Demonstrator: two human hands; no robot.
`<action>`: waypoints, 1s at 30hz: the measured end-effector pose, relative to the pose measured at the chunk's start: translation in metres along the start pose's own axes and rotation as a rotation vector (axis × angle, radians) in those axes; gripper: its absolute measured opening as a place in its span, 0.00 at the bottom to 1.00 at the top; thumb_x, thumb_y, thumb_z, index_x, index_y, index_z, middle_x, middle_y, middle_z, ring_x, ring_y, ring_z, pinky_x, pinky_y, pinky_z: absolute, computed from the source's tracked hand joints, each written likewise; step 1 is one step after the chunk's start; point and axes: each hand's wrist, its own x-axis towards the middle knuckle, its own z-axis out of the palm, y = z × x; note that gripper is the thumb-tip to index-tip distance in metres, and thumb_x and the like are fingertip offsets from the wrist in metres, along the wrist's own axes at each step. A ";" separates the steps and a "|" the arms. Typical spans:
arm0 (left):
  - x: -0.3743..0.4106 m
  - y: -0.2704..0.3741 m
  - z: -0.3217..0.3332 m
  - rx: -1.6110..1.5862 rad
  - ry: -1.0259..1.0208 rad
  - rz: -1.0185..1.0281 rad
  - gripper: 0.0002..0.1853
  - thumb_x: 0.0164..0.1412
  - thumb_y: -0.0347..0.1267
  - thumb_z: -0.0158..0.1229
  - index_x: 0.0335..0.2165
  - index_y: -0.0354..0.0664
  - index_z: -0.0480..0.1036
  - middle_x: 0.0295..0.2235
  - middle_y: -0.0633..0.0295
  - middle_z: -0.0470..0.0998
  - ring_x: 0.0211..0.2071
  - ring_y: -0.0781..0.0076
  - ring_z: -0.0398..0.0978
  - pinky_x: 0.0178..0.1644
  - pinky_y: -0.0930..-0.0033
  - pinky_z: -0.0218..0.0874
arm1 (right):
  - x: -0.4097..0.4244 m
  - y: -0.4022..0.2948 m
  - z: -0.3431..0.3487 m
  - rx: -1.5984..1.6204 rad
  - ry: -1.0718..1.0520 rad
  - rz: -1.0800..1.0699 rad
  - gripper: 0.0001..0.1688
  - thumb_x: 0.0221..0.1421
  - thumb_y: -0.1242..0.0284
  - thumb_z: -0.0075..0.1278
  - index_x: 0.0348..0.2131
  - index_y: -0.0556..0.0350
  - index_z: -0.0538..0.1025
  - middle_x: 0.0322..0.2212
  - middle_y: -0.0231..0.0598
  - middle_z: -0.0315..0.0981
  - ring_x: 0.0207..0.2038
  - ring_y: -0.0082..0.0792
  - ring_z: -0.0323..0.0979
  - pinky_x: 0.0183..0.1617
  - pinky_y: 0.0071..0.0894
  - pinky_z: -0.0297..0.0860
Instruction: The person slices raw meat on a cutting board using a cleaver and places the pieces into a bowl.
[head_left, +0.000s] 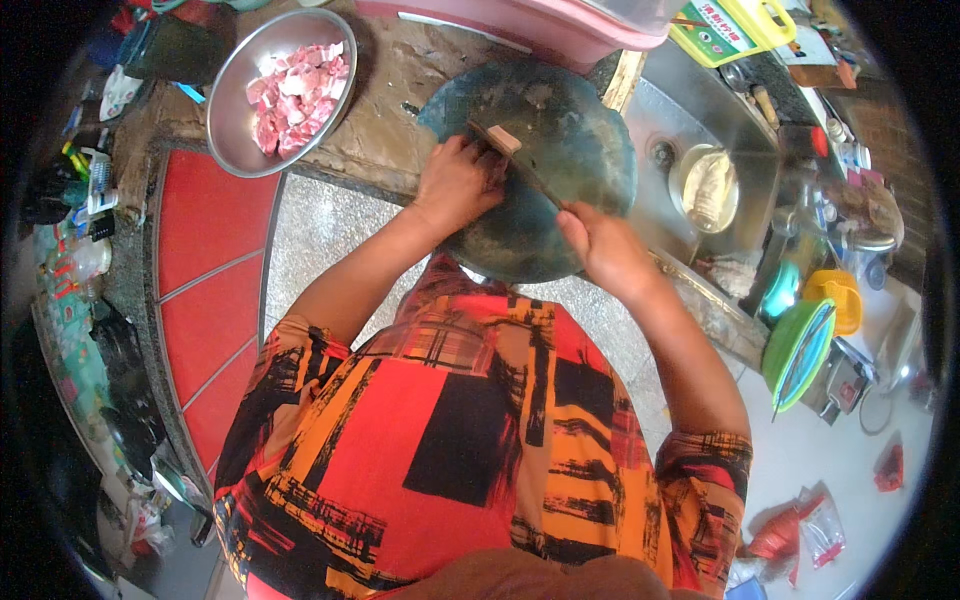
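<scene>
My right hand (606, 241) grips the handle of a kitchen knife (537, 178), seen nearly edge-on from above. Its blade runs up and to the left over a round, dark cutting board (577, 135). Against the far side of the blade is a small pinkish piece of food (504, 139), perhaps meat. On the near side, my left hand (461, 182) rests on the board with curled fingers close to the blade. Whatever may be under those fingers is hidden. A steel bowl (225, 120) of raw meat chunks (300, 97) stands on the counter to the left.
Behind the board is a pink plastic tub (480, 22). At right, a steel sink (645, 180) holds a small bowl (679, 187) with pale food inside. A yellow jug (739, 30) stands beyond it. Green (796, 352) and yellow baskets (832, 300) sit further right.
</scene>
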 end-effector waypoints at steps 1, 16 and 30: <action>0.002 -0.001 -0.002 -0.013 -0.025 0.004 0.21 0.42 0.39 0.62 0.38 0.50 0.75 0.38 0.62 0.74 0.41 0.56 0.68 0.42 0.57 0.62 | 0.004 0.001 0.001 0.029 -0.023 0.010 0.25 0.62 0.55 0.38 0.44 0.54 0.74 0.32 0.58 0.75 0.38 0.59 0.72 0.42 0.54 0.67; -0.003 0.004 0.017 -0.048 0.080 -0.026 0.15 0.41 0.38 0.62 0.33 0.52 0.76 0.29 0.64 0.75 0.33 0.58 0.70 0.35 0.58 0.64 | 0.076 -0.005 0.028 0.044 0.079 -0.108 0.26 0.62 0.53 0.38 0.42 0.54 0.74 0.33 0.59 0.75 0.39 0.59 0.72 0.43 0.53 0.68; -0.035 -0.014 0.019 -0.060 0.153 -0.058 0.21 0.37 0.39 0.66 0.34 0.46 0.75 0.32 0.59 0.76 0.35 0.56 0.71 0.38 0.58 0.65 | 0.030 0.003 0.057 -0.106 0.099 -0.029 0.27 0.62 0.53 0.38 0.47 0.55 0.72 0.32 0.58 0.75 0.37 0.59 0.73 0.42 0.54 0.67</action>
